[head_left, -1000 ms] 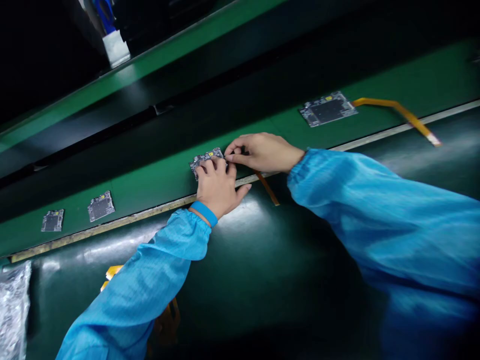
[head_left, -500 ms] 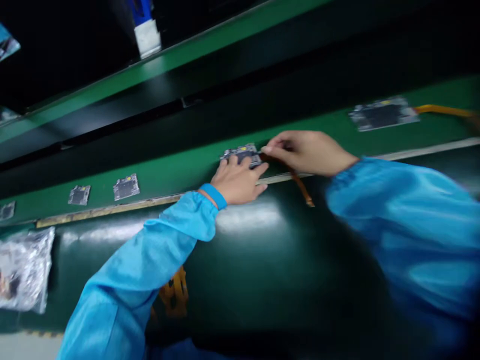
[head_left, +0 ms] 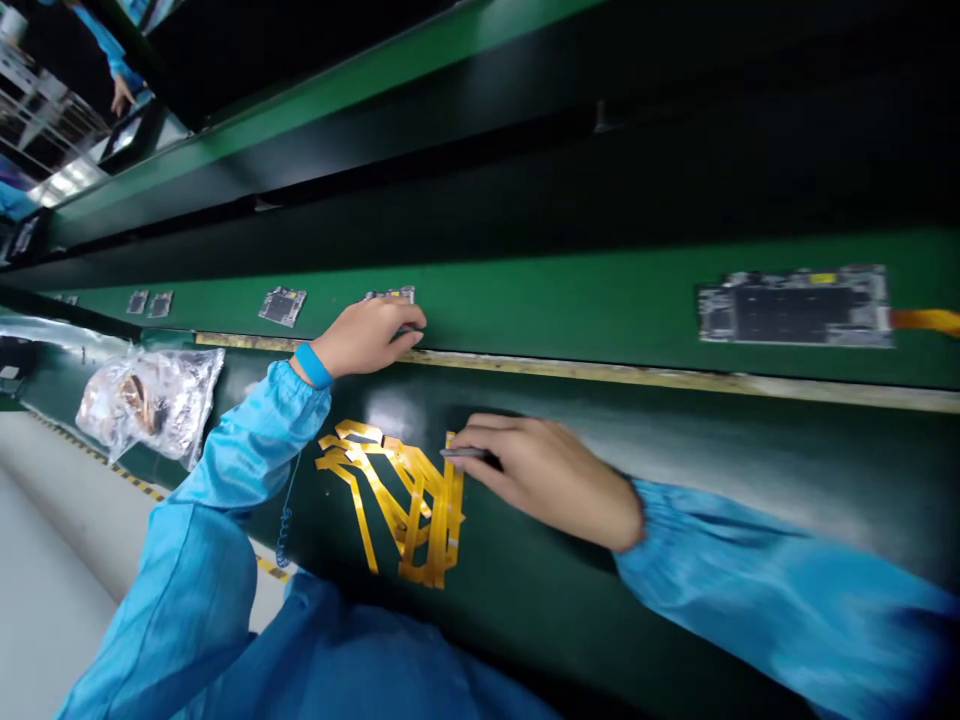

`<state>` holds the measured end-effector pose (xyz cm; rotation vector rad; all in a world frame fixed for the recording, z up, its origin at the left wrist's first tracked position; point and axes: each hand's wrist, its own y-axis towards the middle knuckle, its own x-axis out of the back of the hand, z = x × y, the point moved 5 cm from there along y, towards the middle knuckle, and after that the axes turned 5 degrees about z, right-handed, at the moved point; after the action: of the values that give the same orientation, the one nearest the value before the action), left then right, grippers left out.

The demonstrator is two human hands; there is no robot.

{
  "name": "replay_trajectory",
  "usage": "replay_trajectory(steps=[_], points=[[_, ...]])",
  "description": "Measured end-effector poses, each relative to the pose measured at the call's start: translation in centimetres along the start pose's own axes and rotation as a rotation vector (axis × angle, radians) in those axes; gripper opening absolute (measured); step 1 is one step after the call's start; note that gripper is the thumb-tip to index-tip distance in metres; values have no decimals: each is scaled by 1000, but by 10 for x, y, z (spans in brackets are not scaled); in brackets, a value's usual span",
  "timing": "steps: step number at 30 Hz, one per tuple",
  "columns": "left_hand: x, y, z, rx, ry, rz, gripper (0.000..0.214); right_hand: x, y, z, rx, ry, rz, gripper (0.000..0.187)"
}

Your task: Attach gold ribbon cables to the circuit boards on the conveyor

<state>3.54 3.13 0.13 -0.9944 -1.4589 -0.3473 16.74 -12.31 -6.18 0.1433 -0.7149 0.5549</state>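
Observation:
My left hand [head_left: 371, 335] is closed over the near edge of a circuit board [head_left: 400, 295] on the green strip, its fingers curled and hiding most of the board. Lower down, my right hand [head_left: 551, 475] pinches a thin dark pen-like stick [head_left: 474, 455] that points left. Its tip hovers over or touches the right edge of a loose pile of orange flex cables [head_left: 411, 500]; which, I cannot tell. Farther right lies a larger-looking circuit board [head_left: 795, 308] with an orange flex cable [head_left: 926, 320] running off its right end.
More circuit boards [head_left: 283, 306] lie along the strip to the left. A clear plastic bag [head_left: 154, 400] rests on the bench at left. A pale ledge [head_left: 600, 372] runs between strip and bench. A coiled blue cord [head_left: 283, 530] hangs by my left sleeve. Another person's hand [head_left: 121, 95] shows at upper left.
My left hand has gone from lying flat on one board to closing over another. My right hand has left the cabled board and come down to the cable pile. The view has shifted.

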Motion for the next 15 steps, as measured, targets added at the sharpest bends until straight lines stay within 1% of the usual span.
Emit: replay_trajectory(steps=[3,8,12,15], points=[[-3,-17,14,59,-69,-43,25,-16,28,22,-11,-77,77,25],[-7,-33,30,114,-148,-94,24,-32,69,54,-46,-269,199,26],[-11,-43,42,138,-184,-119,24,-38,89,72,-15,-407,275,33],[-15,-50,50,154,-213,-129,24,-39,98,76,6,-467,325,32]])
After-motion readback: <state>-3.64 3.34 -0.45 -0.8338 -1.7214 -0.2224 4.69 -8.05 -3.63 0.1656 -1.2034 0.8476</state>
